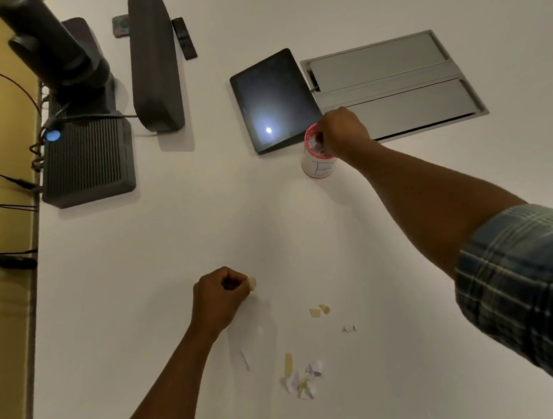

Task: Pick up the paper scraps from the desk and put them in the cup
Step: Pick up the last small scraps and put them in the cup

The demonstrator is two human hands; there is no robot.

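white desk, pink-rimmed white cup, blue plaid sleeve.

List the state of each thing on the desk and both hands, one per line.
Cup: upright, open, scraps inside.
Right hand: at the cup's rim, fingers over the mouth.
Left hand: closed, pinching a tan scrap.
Loose scraps: scattered on the desk.
Tablet: screen dark.
Desk hatch: lids shut.

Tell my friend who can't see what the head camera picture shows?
A person's right hand reaches over a pink-rimmed cup on a white desk. Their left hand pinches a paper scrap, and more scraps lie nearby.
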